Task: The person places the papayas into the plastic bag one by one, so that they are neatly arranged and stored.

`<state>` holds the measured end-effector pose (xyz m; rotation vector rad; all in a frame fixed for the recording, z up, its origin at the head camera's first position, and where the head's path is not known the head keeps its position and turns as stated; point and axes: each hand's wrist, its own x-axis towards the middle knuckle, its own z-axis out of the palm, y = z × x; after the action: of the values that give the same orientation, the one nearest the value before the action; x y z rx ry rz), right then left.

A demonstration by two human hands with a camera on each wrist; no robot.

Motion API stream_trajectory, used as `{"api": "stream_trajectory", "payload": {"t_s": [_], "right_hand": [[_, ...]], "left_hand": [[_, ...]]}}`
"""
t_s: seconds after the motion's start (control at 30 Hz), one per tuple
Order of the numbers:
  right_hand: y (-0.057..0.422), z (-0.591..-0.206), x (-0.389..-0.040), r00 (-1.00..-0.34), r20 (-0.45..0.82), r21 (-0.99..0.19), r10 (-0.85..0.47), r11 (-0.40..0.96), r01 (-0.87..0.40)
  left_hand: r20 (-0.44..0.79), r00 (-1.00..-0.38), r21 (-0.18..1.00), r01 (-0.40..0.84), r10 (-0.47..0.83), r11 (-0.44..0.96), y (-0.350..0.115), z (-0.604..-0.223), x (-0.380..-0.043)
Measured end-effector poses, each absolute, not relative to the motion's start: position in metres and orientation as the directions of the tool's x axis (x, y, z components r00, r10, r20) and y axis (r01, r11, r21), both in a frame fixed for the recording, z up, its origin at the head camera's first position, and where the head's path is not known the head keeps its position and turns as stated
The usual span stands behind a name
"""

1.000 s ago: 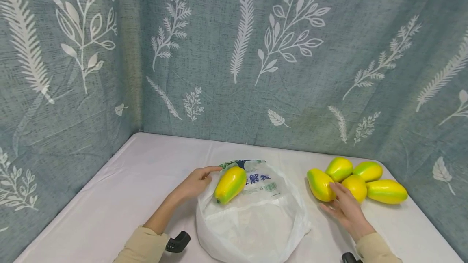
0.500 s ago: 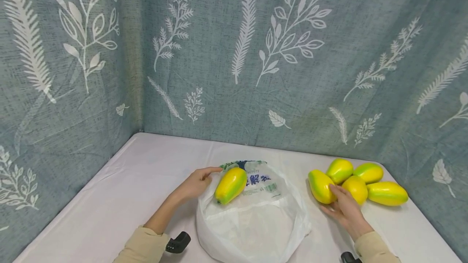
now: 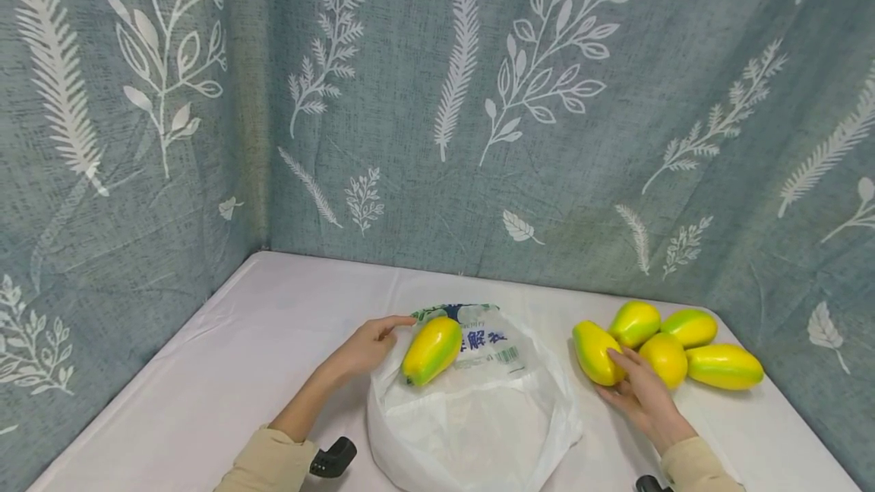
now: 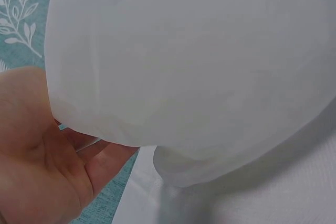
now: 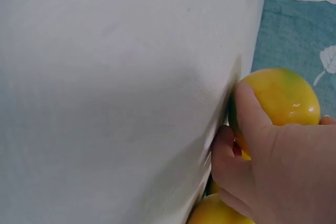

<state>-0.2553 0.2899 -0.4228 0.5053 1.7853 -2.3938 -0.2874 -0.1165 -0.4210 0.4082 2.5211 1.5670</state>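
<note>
A white plastic bag (image 3: pixel 472 431) with blue and green print stands wide-mouthed on the table. One yellow-green papaya (image 3: pixel 432 351) lies in it, near the left rim. My left hand (image 3: pixel 365 345) holds the bag's left rim; in the left wrist view, the fingers go behind the edge of the white bag (image 4: pixel 184 66). On the right, my right hand (image 3: pixel 645 397) grips the leftmost papaya (image 3: pixel 595 353) of a group. The right wrist view shows the thumb along the side of this papaya (image 5: pixel 286 98), with other fingers curled beneath or behind it.
Several more papayas lie close together beyond and to the right of my right hand, among them a round-looking one (image 3: pixel 664 361) and a long one (image 3: pixel 724 367). A leaf-patterned curtain (image 3: pixel 424 196) hangs behind the white table (image 3: pixel 321 287).
My right hand and the papaya in its grip have shifted slightly to the left, a little away from the group. The left hand and the bag keep their places.
</note>
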Motion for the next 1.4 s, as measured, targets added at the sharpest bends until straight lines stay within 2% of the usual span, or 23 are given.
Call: {"api": "stream_trajectory", "payload": {"t_s": [0.4,0.77,1.4], "right_hand": [[0.289,-0.418,-0.253,-0.944,-0.32,-0.899,0.082,-0.34,0.275],[0.278,-0.399,-0.248,-0.955,-0.293,-0.852,0.047,-0.467,0.238],[0.242,-0.382,-0.231,-0.976,-0.203,-0.86,-0.08,-0.463,0.216]], "left_hand": [[0.016,-0.958,0.891,0.143,0.286,0.43,-0.114,-0.419,-0.285],[0.011,-0.958,0.891,0.14,0.288,0.432,-0.115,-0.421,-0.287],[0.023,-0.957,0.891,0.151,0.29,0.428,-0.115,-0.42,-0.286]]}}
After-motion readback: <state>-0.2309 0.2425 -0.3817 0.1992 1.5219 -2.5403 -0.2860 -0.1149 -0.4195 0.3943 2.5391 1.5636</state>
